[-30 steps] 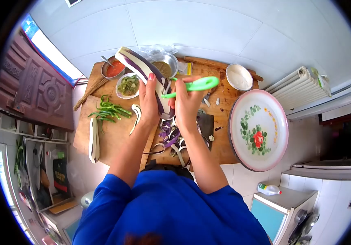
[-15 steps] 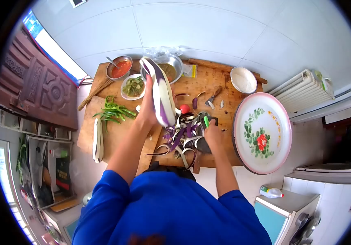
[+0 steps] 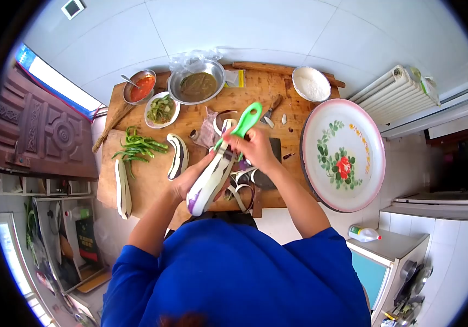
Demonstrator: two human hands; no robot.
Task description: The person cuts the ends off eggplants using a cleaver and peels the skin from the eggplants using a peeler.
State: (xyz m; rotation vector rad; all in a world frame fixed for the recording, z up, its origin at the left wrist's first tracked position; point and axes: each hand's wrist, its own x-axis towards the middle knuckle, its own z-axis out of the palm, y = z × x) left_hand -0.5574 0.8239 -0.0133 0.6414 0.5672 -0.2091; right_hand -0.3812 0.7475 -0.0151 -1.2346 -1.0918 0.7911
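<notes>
My left hand [image 3: 188, 179] is wrapped round a striped, partly peeled eggplant [image 3: 207, 188], which is tilted over the front of the table. My right hand [image 3: 257, 150] grips a green-handled peeler [image 3: 249, 121], its metal head against the upper part of the eggplant. Dark purple peel strips [image 3: 240, 196] lie on the table behind and beside the eggplant, partly hidden by my hands. Left of my hands, two more striped, partly peeled eggplants rest on the cutting board: a curved one [image 3: 178, 157] and a long one [image 3: 123, 189].
Green peppers [image 3: 140, 146] lie on the cutting board [image 3: 151, 185]. Behind are a bowl of red sauce [image 3: 145, 87], a plate of chopped greens [image 3: 161, 110], a metal basin [image 3: 216, 87], a knife [image 3: 272, 110] and a bowl of white powder [image 3: 311, 84]. A large floral tray [image 3: 370, 188] stands at right.
The eggplant in my left hand has come down toward me. My right hand has raised the peeler from the peelings onto the eggplant. A curved eggplant now shows on the board.
</notes>
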